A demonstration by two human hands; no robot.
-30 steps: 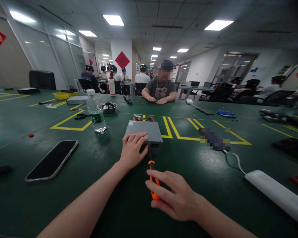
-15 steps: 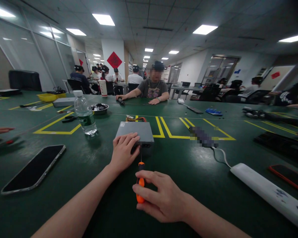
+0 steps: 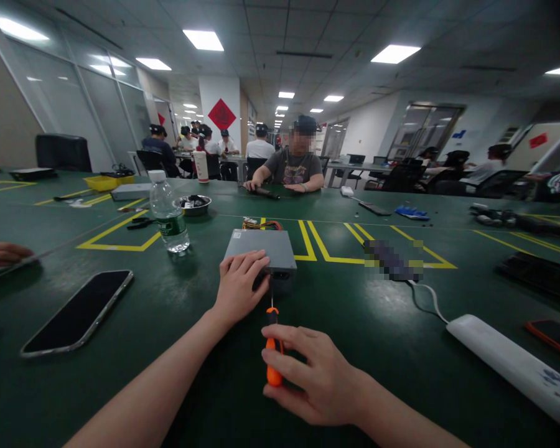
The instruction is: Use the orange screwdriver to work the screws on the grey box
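Note:
A grey metal computer power supply (image 3: 274,246) sits on the green table in front of me, its bundle of coloured wires (image 3: 264,224) at the far side. My left hand (image 3: 242,283) grips its near left corner, fingers over the top and thumb at the front face. With its fingertips, my right hand (image 3: 312,370) holds an orange and black screwdriver (image 3: 273,364). The screwdriver's shaft points away from me to the power supply's near face, below the socket. Whether the tip sits in a screw is too small to tell.
A water bottle (image 3: 170,214) and a metal bowl (image 3: 194,205) of dark parts stand to the left, beyond a phone (image 3: 79,311). On the right lie a white power strip (image 3: 508,361) and an orange-edged phone (image 3: 555,339). A person (image 3: 298,165) sits opposite; another person's hand (image 3: 4,254) is at far left.
The view has swung slightly left, so everything appears farther right. My hands keep their places on the power supply and screwdriver. The person opposite has turned the dark object sideways.

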